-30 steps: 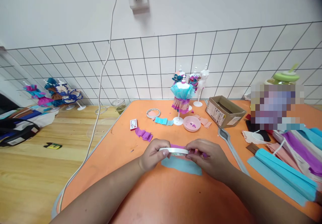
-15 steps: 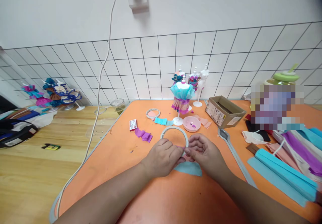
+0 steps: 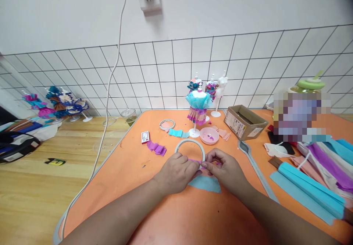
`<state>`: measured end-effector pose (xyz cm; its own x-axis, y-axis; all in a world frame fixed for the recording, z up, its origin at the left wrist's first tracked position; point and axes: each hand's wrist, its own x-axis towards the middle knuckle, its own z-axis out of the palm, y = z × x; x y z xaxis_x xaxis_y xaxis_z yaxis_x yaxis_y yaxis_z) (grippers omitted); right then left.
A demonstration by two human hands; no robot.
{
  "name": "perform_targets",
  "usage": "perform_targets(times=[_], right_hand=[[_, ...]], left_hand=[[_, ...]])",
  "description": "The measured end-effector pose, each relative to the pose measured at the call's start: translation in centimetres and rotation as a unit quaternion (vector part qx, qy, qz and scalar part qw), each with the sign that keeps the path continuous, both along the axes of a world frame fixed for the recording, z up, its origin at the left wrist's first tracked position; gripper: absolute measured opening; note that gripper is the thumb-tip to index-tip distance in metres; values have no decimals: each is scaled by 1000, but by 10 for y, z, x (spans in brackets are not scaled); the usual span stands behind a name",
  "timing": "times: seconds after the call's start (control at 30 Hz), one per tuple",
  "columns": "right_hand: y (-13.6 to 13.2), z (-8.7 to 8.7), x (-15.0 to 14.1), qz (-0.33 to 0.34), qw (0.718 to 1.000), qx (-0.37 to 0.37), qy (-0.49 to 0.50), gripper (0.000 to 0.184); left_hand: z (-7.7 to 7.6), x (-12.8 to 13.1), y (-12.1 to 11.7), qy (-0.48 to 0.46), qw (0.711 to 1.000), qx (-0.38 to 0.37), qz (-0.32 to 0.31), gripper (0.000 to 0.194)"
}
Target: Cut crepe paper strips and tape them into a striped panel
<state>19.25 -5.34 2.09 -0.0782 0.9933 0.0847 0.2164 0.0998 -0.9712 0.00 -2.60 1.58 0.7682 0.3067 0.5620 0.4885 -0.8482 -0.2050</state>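
A thin white roll of tape (image 3: 190,141), a wide ring, is held tilted above the orange table. My left hand (image 3: 176,173) is closed around its lower left side. Thumb and fingertips of my right hand (image 3: 224,168) are pinched at the ring's lower right edge; what exactly lies between them is partly hidden. Under both hands lies a light blue crepe paper piece (image 3: 205,184) with pink and purple layers, mostly covered. Behind the roll stands a small mannequin (image 3: 199,103) in a blue, peach and purple paper dress, beside a pink dish (image 3: 209,136) holding small purple bits.
Purple paper strips (image 3: 157,148), a small box (image 3: 145,137) and a second tape roll (image 3: 167,124) lie to the left. A cardboard box (image 3: 244,123) stands at the back right, near stacked blue paper (image 3: 309,190). A white cable (image 3: 110,79) runs down along the table's left edge.
The view has shifted very slightly. Both hands stay at the roll, and a little more purple shows through the ring beneath them.
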Motion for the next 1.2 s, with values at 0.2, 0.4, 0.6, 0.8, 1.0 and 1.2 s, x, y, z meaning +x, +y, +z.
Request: perform_targets(times=[0.2,0.4,0.6,0.8,1.0,1.2], right_hand=[[-1,-4,-3,-10,999,10,46,45],[-2,-10,-8,-52,994,-40,88,35],[1,-5,-5,-51,994,-42,85,28],[13,0,12,33,999,12,-8,15],[10,0,18,86,991,51,-92,14],[9,-2,18,43,998,47,-9,18]], left_hand=[[0,0,-1,-8,1000,-25,12,15],[-6,5,-4,0,999,-30,37,17],[-6,6,-6,-4,998,-16,55,17],[-5,6,-7,5,999,-21,48,16],[-3,7,-7,-5,998,-36,54,19],[5,-4,1,-34,991,-91,92,22]])
